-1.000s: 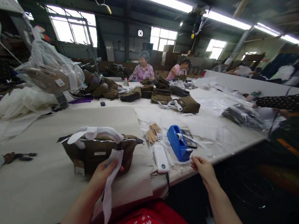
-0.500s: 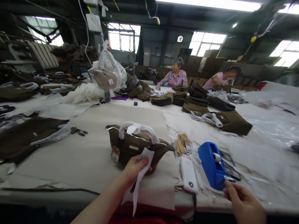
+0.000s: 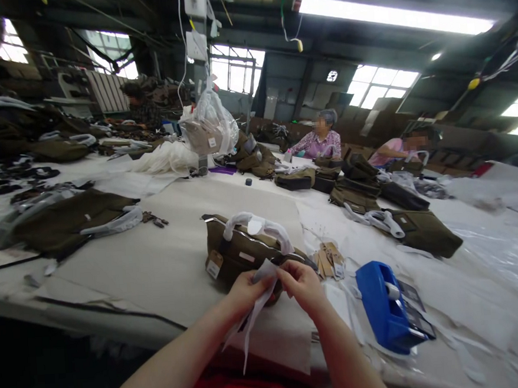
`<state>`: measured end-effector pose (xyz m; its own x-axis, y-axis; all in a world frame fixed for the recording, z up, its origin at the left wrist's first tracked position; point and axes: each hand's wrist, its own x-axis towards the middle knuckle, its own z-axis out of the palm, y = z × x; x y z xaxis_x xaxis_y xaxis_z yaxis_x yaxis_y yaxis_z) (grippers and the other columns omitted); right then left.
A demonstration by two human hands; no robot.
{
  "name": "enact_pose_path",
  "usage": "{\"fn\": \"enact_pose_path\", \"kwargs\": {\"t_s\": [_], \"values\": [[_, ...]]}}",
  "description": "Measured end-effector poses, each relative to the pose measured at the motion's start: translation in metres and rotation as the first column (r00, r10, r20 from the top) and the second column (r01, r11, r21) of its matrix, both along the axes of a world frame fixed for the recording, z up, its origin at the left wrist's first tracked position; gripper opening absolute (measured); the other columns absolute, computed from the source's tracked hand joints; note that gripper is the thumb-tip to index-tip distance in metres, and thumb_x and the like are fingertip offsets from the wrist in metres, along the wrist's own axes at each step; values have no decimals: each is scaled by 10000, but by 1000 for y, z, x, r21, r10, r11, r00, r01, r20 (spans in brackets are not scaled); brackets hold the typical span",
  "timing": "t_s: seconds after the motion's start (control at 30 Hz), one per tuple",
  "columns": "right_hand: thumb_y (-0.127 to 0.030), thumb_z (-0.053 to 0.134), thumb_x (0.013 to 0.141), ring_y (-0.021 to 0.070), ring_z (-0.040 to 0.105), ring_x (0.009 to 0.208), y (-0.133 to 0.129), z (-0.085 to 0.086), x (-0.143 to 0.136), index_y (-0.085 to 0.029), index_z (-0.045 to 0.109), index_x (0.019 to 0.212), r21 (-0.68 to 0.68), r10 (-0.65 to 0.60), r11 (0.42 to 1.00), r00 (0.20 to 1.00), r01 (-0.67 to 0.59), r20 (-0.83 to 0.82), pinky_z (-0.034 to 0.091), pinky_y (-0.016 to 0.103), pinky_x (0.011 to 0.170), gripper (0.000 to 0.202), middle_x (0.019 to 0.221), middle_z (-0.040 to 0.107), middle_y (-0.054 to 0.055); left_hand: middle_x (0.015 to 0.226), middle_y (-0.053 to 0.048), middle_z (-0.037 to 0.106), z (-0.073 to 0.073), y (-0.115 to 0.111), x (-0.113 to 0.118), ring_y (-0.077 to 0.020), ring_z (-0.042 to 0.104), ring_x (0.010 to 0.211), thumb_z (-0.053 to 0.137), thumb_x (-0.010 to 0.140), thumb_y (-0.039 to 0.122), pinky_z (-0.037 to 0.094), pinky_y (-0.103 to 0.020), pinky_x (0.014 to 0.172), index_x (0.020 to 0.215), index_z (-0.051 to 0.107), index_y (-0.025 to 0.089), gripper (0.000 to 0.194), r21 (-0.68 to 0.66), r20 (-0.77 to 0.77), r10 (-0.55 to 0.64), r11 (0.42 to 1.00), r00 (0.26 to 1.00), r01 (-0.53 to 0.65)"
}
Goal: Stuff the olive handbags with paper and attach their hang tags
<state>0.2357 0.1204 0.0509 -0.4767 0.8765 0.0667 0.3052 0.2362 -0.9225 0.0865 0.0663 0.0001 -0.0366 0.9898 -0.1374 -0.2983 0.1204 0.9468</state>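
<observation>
Together, the left hand (image 3: 253, 288) and right hand (image 3: 298, 279) pinch a thin white paper strip (image 3: 259, 309), fingers nearly closed, just before the olive-brown fabric handbag (image 3: 240, 249), which sits on the paper-covered table (image 3: 169, 247), left of the blue plastic tape dispenser (image 3: 385, 309).

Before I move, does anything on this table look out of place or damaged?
Nothing looks spilled or damaged. Slightly untidy: the tan cardboard tags lie in an uneven heap near the blue plastic tape dispenser, fanned out rather than squarely stacked.
</observation>
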Motion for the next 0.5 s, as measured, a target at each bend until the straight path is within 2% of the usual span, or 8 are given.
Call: {"fn": "enact_pose_path", "kwargs": {"t_s": [0.13, 0.23, 0.37, 0.5], "values": [[-430, 580, 806, 125, 487, 480, 6, -11, -5, -214, 535, 582, 177, -121, 981, 969, 83, 214, 323, 244, 471, 314, 515, 551, -25, 607, -66, 634, -3, 0, 1, -159, 547, 547, 715, 675, 684, 442, -294, 575, 695, 650, 115, 573, 34, -46, -8, 999, 999, 9], [-461, 614, 793, 128, 498, 496, 7, -15, -7, -214, 541, 549, 269, -218, 953, 928, 136, 303, 308, 251, 488, 355, 512, 557, -23, 605, -75, 643, -8, 1, 1, -167, 551, 538, 676, 706, 696, 422, -283, 554, 703, 658, 113, 583, 57, -174, 27, 998, 984, -18], [-491, 652, 781, 125, 485, 503, 5, -8, -10, -214, 536, 529, 214, -264, 956, 909, 202, 322, 301, 249, 488, 392, 502, 546, -15, 671, -88, 679, -8, 1, -3, -193, 591, 603, 629, 761, 678, 425, -270, 572, 742, 672, 117, 563, 87, -337, 45, 996, 940, -17], [-419, 688, 793, 115, 544, 515, -6, 4, -3, -211, 611, 580, 76, -209, 978, 929, 195, 305, 369, 210, 480, 307, 512, 579, -26, 716, -67, 691, 4, -4, -16, -225, 610, 685, 634, 761, 659, 461, -282, 643, 800, 702, 138, 527, 48, -404, -77, 993, 911, 105]]}}
